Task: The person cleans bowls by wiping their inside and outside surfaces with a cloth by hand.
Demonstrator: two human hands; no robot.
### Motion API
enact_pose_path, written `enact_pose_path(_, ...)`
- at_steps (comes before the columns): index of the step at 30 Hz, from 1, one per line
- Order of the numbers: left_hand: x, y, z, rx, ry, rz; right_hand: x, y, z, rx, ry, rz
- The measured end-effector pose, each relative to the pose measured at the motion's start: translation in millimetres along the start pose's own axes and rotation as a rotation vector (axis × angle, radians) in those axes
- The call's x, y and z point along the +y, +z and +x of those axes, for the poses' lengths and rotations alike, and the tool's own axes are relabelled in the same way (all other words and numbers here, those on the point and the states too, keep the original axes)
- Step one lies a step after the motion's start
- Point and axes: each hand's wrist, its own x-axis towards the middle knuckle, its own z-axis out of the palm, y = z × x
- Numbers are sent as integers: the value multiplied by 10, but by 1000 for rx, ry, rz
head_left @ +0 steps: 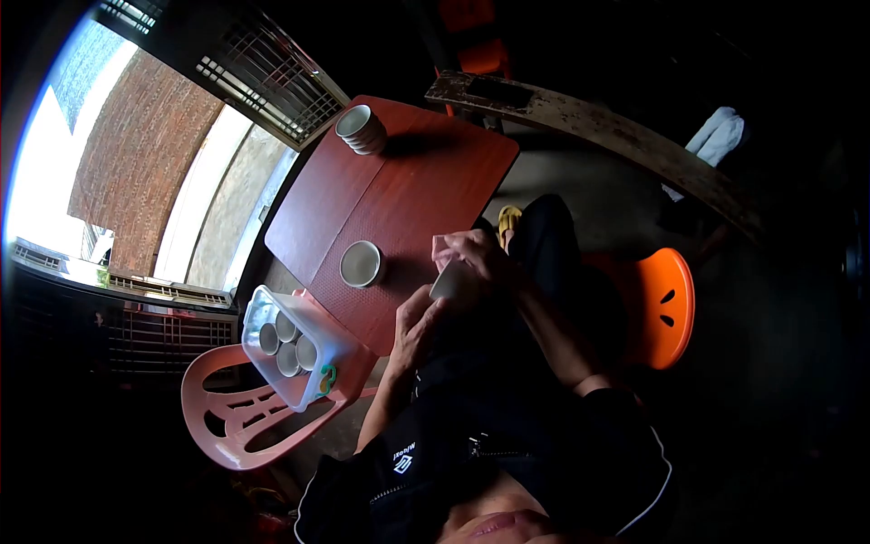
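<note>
My left hand (417, 328) is closed around a small grey cup (448, 280), tilted, just off the near edge of the red-brown table (412, 213). My right hand (478, 254) is closed on a pink cloth (441, 247) right by the cup's upper side; whether the cloth touches the cup I cannot tell. On the table, a single larger-looking grey cup (362, 264) stands upright to the left of my hands. Farther off, at the table's far end, rises a stack of several cups (361, 130).
A clear plastic bin (257, 313) with several cups sits on a pink chair (227, 442) at the left. An orange chair (672, 308) stands at the right. A worn wooden bench (598, 122) runs behind the table, with white cloth (716, 134) near it.
</note>
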Motion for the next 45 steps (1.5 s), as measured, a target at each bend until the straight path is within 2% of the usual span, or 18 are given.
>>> enact_pose_path(4,-294,-24,142,72,104,140,-551,351,62,143,-527,-970)
enact_pose_path(5,-188,14,148,103,103,142,-454,280,133,128,-536,-849)
enact_pose_path(7,-79,-54,142,126,-11,98,-405,163,209,44,99,68)
enact_pose_path(11,-145,-69,54,350,12,-18,726,178,320,-245,220,1191)
enact_pose_path(13,-38,-97,-47,429,7,3,65,439,330,84,313,366)
enact_pose_path(15,-129,-70,-183,513,9,101,-57,568,491,-137,-792,-634)
enact_pose_path(18,-138,-23,-430,603,66,-83,-350,866,500,-300,-545,-386)
enact_pose_path(21,-36,-6,-660,726,161,-374,5,1048,523,-317,322,508)
enact_pose_path(23,-53,-32,-773,750,202,-372,81,1138,501,-425,454,863)
enact_pose_path(25,-72,-179,-896,711,164,-124,57,1307,290,-17,-266,-90)
enact_pose_path(26,-43,-225,-932,657,124,-47,-240,1218,397,-353,115,278)
enact_pose_path(29,178,-213,-987,641,307,470,-684,1435,322,-386,-810,-739)
enact_pose_path(32,155,-308,-1092,611,248,213,-590,1595,177,-101,-490,-417)
enact_pose_path(35,158,-267,-1087,569,424,-295,-302,1525,231,121,-918,-668)
enact_pose_path(39,381,-201,-1208,642,468,-169,-226,1378,308,-157,-408,-147)
enact_pose_path(41,365,-169,-1206,672,457,-9,-978,1595,197,-361,-389,-371)
enact_pose_path(43,288,-114,-1096,711,535,104,-1042,1620,285,-487,-1030,-766)
enact_pose_path(45,264,-118,-1064,641,551,-207,-860,1562,227,-347,-924,-609)
